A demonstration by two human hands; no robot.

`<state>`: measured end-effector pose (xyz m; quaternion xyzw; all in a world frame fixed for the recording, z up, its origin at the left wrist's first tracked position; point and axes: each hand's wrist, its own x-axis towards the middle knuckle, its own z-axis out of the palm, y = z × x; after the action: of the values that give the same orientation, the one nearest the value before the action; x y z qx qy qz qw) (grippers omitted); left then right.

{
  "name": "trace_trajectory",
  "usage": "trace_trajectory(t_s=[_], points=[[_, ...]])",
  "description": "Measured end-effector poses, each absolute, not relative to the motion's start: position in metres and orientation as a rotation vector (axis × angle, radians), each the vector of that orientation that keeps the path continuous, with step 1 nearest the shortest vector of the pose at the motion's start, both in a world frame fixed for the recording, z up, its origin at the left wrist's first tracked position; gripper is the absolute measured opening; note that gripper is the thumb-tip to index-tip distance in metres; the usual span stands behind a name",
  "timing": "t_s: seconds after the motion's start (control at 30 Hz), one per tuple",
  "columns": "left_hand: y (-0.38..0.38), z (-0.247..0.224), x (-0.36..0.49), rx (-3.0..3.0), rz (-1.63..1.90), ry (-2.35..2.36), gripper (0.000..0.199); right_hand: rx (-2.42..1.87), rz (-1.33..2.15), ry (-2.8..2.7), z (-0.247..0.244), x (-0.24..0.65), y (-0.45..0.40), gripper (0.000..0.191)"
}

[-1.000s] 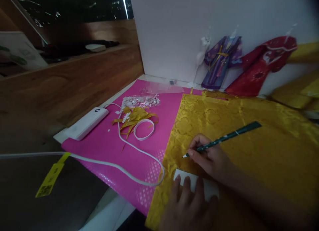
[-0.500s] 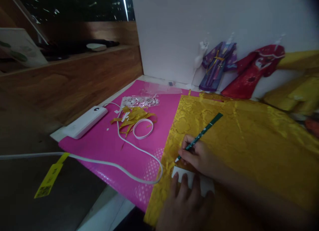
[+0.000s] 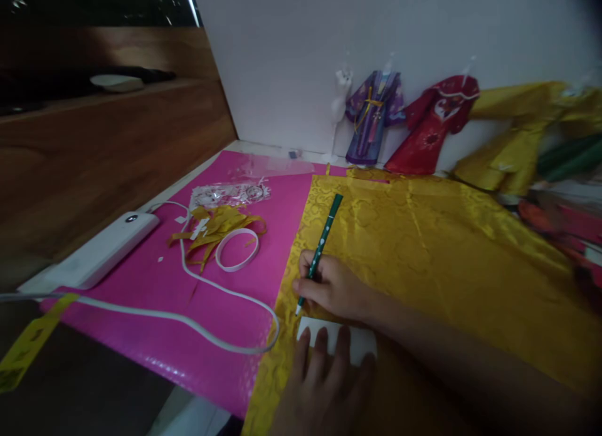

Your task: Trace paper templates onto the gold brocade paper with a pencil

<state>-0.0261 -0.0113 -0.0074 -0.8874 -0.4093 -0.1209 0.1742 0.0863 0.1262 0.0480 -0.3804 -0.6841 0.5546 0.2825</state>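
A dark green marker pen [image 3: 324, 238] is pinched in my right hand [image 3: 332, 285], its white tip pointing down at the yellow patterned cloth [image 3: 399, 235]. The tip is just beyond the top left corner of a white card piece [image 3: 362, 345]; whether it touches the cloth I cannot tell. My left hand [image 3: 324, 373] lies with fingers spread, pressing the card flat on the cloth. Part of the card is hidden under those fingers.
On the pink sheet [image 3: 155, 323] lie yellow cloth scraps [image 3: 216, 226], a white ring [image 3: 237, 268] and a looping white cable [image 3: 207, 328] from a white power bank [image 3: 106, 251]. Small garments, including a red dress [image 3: 430, 128], stand along the white wall.
The view has turned right, so everything sits further left. The marker has become more upright in my right hand. My left hand stays on the card.
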Motion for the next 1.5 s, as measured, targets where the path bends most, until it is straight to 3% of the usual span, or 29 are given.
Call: trace_trajectory(t_s=[0.2,0.47,0.73,1.5], points=[[-0.013,-0.011,-0.019,-2.476,-0.400,-1.208,0.044,-0.911,1.452,-2.098,0.051,0.084,0.117,0.019],[-0.013,-0.001,-0.010,-2.455,-0.496,-1.316,0.031,-0.804,1.415,-2.350,0.056,0.080,0.119,0.020],[-0.010,-0.002,-0.009,-2.403,-0.625,-1.307,0.028,-0.784,1.433,-2.379,0.058,0.080,0.122,0.019],[-0.011,-0.005,-0.008,-2.374,-0.565,-1.303,0.031,-0.804,1.329,-2.465,0.061,0.077,0.122,0.021]])
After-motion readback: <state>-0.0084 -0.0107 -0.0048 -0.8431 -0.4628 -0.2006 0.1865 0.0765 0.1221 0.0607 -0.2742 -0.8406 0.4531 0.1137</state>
